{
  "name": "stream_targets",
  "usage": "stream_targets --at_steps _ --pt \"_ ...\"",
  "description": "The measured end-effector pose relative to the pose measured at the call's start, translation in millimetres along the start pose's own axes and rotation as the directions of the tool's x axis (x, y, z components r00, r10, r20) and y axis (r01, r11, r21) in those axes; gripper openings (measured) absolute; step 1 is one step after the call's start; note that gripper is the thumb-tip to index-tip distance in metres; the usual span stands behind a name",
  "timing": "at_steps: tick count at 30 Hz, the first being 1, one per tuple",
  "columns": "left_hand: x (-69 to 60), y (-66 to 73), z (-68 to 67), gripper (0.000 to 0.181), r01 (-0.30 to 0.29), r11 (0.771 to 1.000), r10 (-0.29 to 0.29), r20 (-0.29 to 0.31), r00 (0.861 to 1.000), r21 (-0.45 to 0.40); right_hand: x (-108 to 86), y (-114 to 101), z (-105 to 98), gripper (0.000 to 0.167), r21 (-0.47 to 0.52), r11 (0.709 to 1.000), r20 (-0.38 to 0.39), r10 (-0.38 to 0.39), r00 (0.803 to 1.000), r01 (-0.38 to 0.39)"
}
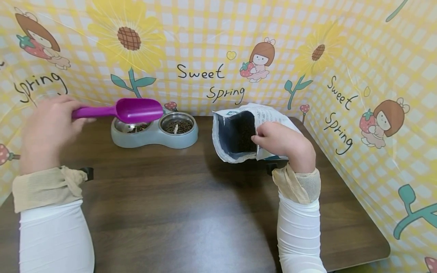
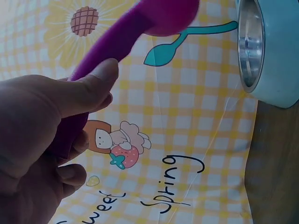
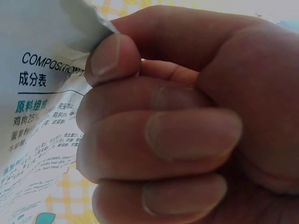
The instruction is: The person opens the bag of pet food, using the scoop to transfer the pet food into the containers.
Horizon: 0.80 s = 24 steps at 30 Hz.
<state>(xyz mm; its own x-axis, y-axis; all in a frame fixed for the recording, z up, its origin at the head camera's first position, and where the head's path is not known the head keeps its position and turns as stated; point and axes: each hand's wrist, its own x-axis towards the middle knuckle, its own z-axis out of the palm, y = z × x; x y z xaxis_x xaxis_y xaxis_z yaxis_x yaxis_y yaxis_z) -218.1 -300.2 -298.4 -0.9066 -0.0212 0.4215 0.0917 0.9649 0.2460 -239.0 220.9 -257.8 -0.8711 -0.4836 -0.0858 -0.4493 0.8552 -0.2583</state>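
Note:
My left hand (image 1: 51,129) grips the handle of a purple scoop (image 1: 140,110), thumb along the handle in the left wrist view. The scoop is held in the air above the left side of a pale blue double pet bowl (image 1: 153,140). Brown kibble (image 1: 182,126) lies in both steel bowls, with a pale stick-like piece in the right one. My right hand (image 1: 283,140) pinches the edge of an opened white food bag (image 1: 273,113). The bag lies tilted with its mouth facing left, dark kibble inside. Printed text shows on the bag in the right wrist view.
The brown wooden table (image 1: 177,212) has a rounded corner at the front right. A yellow checked cloth (image 1: 205,34) with flowers and cartoon figures stands behind and along both sides, close behind the bowls and bag.

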Motion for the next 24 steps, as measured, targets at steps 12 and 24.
stream_targets --at_steps 12,24 --pt "9.1 1.7 10.8 0.027 -0.155 0.987 0.149 0.127 0.981 0.038 0.5 0 1 0.044 0.003 1.000 -0.001 0.004 1.000 -0.004" --pt "12.1 22.3 16.8 0.024 -0.254 0.966 0.248 0.120 0.961 0.037 -0.3 0 0 0.044 -0.006 1.000 -0.006 0.002 1.000 -0.002"
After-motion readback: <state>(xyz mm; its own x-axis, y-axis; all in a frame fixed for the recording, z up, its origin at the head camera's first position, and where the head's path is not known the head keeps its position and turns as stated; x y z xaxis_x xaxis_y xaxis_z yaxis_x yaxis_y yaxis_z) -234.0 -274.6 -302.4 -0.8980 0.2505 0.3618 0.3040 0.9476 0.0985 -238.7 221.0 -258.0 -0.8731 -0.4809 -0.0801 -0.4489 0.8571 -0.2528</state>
